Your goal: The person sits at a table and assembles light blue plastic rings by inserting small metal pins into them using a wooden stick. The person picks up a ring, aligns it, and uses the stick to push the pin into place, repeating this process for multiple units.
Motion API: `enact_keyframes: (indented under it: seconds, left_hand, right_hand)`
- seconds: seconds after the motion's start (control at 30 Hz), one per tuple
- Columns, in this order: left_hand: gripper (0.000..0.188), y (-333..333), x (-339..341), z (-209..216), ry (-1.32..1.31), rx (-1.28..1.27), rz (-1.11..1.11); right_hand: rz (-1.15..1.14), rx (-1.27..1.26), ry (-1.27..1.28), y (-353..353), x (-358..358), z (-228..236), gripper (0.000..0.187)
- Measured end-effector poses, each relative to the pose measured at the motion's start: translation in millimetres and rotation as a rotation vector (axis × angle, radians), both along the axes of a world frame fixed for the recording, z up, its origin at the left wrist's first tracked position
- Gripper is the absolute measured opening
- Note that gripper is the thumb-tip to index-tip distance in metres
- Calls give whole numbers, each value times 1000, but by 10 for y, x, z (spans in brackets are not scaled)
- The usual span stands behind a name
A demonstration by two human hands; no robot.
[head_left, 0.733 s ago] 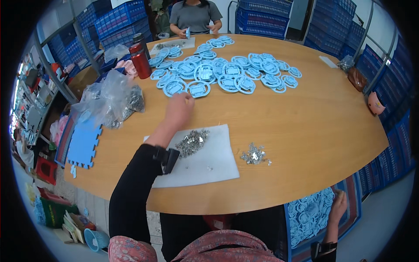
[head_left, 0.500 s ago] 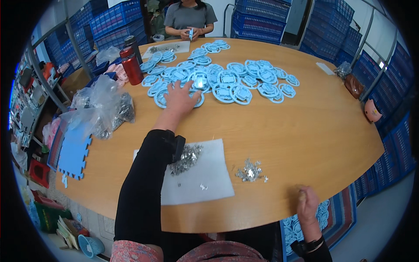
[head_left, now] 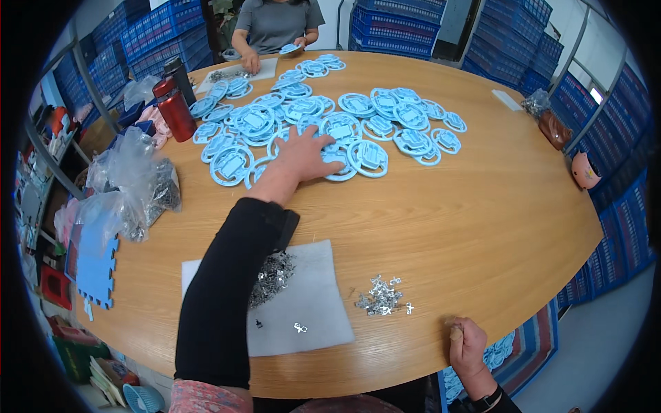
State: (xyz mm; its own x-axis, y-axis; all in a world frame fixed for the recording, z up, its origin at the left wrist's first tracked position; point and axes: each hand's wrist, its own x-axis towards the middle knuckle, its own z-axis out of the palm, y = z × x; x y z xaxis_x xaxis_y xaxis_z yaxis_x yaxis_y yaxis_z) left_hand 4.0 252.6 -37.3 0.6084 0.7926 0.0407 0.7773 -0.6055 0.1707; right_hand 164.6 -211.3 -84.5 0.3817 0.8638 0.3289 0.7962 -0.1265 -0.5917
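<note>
My left hand (head_left: pixel 301 157) reaches across the table with its fingers spread, touching light-blue ring-shaped plastic parts (head_left: pixel 249 120) in a loose heap. One blue ring (head_left: pixel 368 158) lies just right of its thumb. Over the table's near right edge, my right hand (head_left: pixel 469 346) is closed; whatever its fingers may hold is hidden. Between my hands is a small heap of silvery metal pieces (head_left: pixel 383 297). My left forearm partly covers a white foam sheet (head_left: pixel 313 303) bearing a pile of small metal parts (head_left: pixel 273 278), with a couple of loose pieces nearer me.
Across the table (head_left: pixel 502 220), a co-worker (head_left: pixel 279 31) has one hand at a second white sheet and a blue part in the other. A red flask (head_left: pixel 175 110) and plastic bags (head_left: pixel 131 182) stand at the left. Below right is a crate of blue parts (head_left: pixel 499 354).
My left hand has shifted right over the blue parts. My view has moved slightly. The co-worker's hands have separated, one reaching down to the far sheet.
</note>
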Motion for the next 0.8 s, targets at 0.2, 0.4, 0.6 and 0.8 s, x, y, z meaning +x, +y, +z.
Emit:
enact_keyframes:
  seconds: [0.2, 0.4, 0.6, 0.8]
  left_hand:
    - [60, -392, -525, -12, -47, -62, 10]
    - [15, -650, -789, 58, -69, -16, 202]
    - [21, -886, -812, 152, -86, 186, 116]
    - [36, -1362, -430, 248, 2, 108, -204]
  right_hand:
    - [37, 48, -8, 21, 3, -2, 7]
    - [45, 88, 23, 11, -15, 17, 7]
    - [49, 88, -1, -10, -21, 19, 7]
    - [25, 140, 5, -61, 19, -59, 8]
